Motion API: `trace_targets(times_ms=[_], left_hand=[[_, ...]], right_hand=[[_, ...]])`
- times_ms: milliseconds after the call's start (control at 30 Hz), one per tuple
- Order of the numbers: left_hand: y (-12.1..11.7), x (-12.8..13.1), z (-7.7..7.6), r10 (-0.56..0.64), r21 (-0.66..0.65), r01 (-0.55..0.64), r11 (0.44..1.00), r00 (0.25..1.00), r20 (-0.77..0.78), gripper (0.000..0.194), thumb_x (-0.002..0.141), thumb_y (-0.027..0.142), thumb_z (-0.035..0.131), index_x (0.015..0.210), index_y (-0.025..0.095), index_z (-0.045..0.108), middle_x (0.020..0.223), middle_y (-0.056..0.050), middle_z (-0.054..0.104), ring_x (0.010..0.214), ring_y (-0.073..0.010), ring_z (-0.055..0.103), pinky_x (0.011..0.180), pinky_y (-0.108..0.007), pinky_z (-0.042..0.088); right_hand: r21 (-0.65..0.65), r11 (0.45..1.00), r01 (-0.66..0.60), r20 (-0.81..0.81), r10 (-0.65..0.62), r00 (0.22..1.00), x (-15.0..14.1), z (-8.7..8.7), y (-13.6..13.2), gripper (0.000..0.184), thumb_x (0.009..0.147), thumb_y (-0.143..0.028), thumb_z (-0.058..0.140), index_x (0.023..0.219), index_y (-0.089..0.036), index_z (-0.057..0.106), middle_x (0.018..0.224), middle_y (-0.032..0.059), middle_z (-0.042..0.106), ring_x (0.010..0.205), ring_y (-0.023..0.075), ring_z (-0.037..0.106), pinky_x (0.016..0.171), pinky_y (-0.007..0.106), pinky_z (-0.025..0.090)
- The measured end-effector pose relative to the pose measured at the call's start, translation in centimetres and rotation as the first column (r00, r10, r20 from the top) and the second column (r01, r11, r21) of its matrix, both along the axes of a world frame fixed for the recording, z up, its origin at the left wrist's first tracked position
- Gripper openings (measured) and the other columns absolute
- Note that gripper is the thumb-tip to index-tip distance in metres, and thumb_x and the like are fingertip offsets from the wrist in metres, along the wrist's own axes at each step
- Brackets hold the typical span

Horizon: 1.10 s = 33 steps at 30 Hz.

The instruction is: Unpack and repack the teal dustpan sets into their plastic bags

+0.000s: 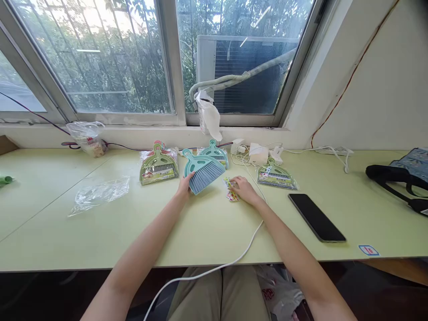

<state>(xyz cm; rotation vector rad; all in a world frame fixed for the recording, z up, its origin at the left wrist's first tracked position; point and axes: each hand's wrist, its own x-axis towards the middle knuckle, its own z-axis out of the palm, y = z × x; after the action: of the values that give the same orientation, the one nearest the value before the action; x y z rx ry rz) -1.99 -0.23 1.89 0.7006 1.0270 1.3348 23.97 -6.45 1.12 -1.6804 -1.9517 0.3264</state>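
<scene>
We see the left hand (185, 184) closed around the lower left edge of a teal brush-and-dustpan set (195, 164), which it holds at a tilt near the middle of the table (133, 247), the handle end to the upper left and the grey bristles (206, 176) facing us. The right hand (245, 189) lies low over the table, its bent fingers on a colourful printed card (233, 195); from this height we cannot tell whether they pinch the card or merely rest on it.

Just behind the held set we find a second teal set (214, 150). To its left lies a green set in clear wrapping (159, 167), and beyond the right hand another wrapped green set (276, 174). Farther left we notice a crumpled clear bag (100, 194) lying flat. A black phone (317, 217) lies right of the right forearm, and a white cable (246, 250) runs beneath that forearm and over the table's near edge.
</scene>
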Motion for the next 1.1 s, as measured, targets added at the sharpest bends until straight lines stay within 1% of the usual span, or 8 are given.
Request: trace_targets(times_ms=[100, 367, 467, 600, 767, 833, 933, 1100], left_hand=[[0.1, 0.0, -0.3, -0.018, -0.001, 0.018, 1.0, 1.0, -0.004, 0.037, 0.075, 0.03, 0.073, 0.109, 0.02, 0.063, 0.117, -0.009, 0.067, 0.106, -0.0223, 0.065, 0.087, -0.033, 0.056], [-0.2, 0.4, -0.4, -0.04, -0.004, 0.04, 0.999, 0.998, -0.043, 0.032, 0.073, 0.03, 0.073, 0.102, 0.021, 0.063, 0.111, -0.008, 0.069, 0.109, -0.0242, 0.064, 0.088, -0.033, 0.055], [-0.3, 0.4, -0.4, -0.051, -0.004, 0.051, 0.999, 0.998, -0.044, 0.034, 0.07, 0.031, 0.076, 0.1, 0.021, 0.063, 0.109, -0.009, 0.069, 0.108, -0.025, 0.065, 0.089, -0.036, 0.055], [-0.3, 0.3, -0.2, -0.048, -0.008, 0.047, 0.999, 0.998, -0.041, 0.034, 0.067, 0.031, 0.077, 0.097, 0.022, 0.064, 0.11, -0.009, 0.069, 0.109, -0.0253, 0.064, 0.092, -0.038, 0.053], [-0.1, 0.1, -0.3, -0.026, -0.007, 0.025, 1.0, 0.999, -0.045, 0.034, 0.067, 0.031, 0.077, 0.097, 0.023, 0.064, 0.109, -0.008, 0.069, 0.11, -0.0254, 0.064, 0.094, -0.039, 0.052], [-0.2, 0.1, -0.3, -0.025, 0.002, 0.025, 1.0, 0.998, -0.055, 0.035, 0.067, 0.033, 0.077, 0.098, 0.024, 0.063, 0.11, -0.008, 0.068, 0.111, -0.0253, 0.063, 0.093, -0.038, 0.052], [-0.4, 0.1, -0.3, -0.021, 0.02, 0.022, 1.0, 0.998, -0.057, 0.035, 0.07, 0.035, 0.075, 0.1, 0.024, 0.062, 0.114, -0.008, 0.067, 0.112, -0.0246, 0.062, 0.092, -0.037, 0.052], [-1.3, 0.8, 0.0, -0.042, 0.045, 0.045, 0.998, 0.997, -0.072, 0.041, 0.073, 0.032, 0.072, 0.111, 0.025, 0.057, 0.12, -0.006, 0.065, 0.112, -0.0235, 0.061, 0.089, -0.035, 0.053]], right_hand=[[-0.058, 0.996, 0.068, 0.007, -0.068, 0.998, -0.2, 0.1, 0.0, 0.052, 0.079, -0.027, 0.069, 0.129, -0.016, 0.057, 0.13, 0.0135, 0.055, 0.125, 0.0267, 0.047, 0.105, 0.039, 0.036], [-0.272, 0.959, 0.077, -0.058, -0.096, 0.994, 0.6, 1.3, -0.4, 0.075, 0.061, -0.008, 0.076, 0.133, -0.013, 0.054, 0.123, 0.0154, 0.059, 0.095, 0.0183, 0.065, 0.087, 0.028, 0.049], [-0.298, 0.954, 0.034, -0.095, -0.065, 0.993, 0.8, 1.4, -0.4, 0.07, 0.057, -0.006, 0.075, 0.125, -0.014, 0.06, 0.112, 0.0117, 0.066, 0.089, 0.0181, 0.065, 0.08, 0.027, 0.051], [-0.303, 0.952, -0.049, -0.11, 0.016, 0.994, 1.2, 1.5, -0.5, 0.047, 0.054, -0.008, 0.074, 0.101, -0.016, 0.071, 0.089, 0.0039, 0.069, 0.079, 0.0177, 0.064, 0.069, 0.025, 0.049], [-0.268, 0.961, -0.066, -0.181, 0.018, 0.983, 1.3, 1.6, -0.6, 0.031, 0.052, -0.014, 0.075, 0.082, -0.019, 0.07, 0.072, -0.0014, 0.067, 0.07, 0.0163, 0.061, 0.063, 0.024, 0.045], [-0.264, 0.96, -0.093, -0.335, -0.001, 0.942, 1.1, 1.7, -0.6, 0.027, 0.056, -0.024, 0.076, 0.081, -0.018, 0.069, 0.074, -0.0001, 0.068, 0.071, 0.0171, 0.061, 0.064, 0.026, 0.046], [-0.259, 0.959, -0.115, -0.574, -0.057, 0.817, 0.7, 2.2, -0.6, 0.031, 0.062, -0.044, 0.073, 0.076, -0.017, 0.068, 0.076, 0.0029, 0.068, 0.072, 0.0177, 0.061, 0.064, 0.027, 0.045], [-0.202, 0.978, -0.052, -0.779, -0.128, 0.614, 0.4, 3.4, -1.1, 0.042, 0.062, -0.058, 0.071, 0.074, -0.018, 0.065, 0.066, -0.0009, 0.059, 0.061, 0.0102, 0.047, 0.053, 0.021, 0.033]])
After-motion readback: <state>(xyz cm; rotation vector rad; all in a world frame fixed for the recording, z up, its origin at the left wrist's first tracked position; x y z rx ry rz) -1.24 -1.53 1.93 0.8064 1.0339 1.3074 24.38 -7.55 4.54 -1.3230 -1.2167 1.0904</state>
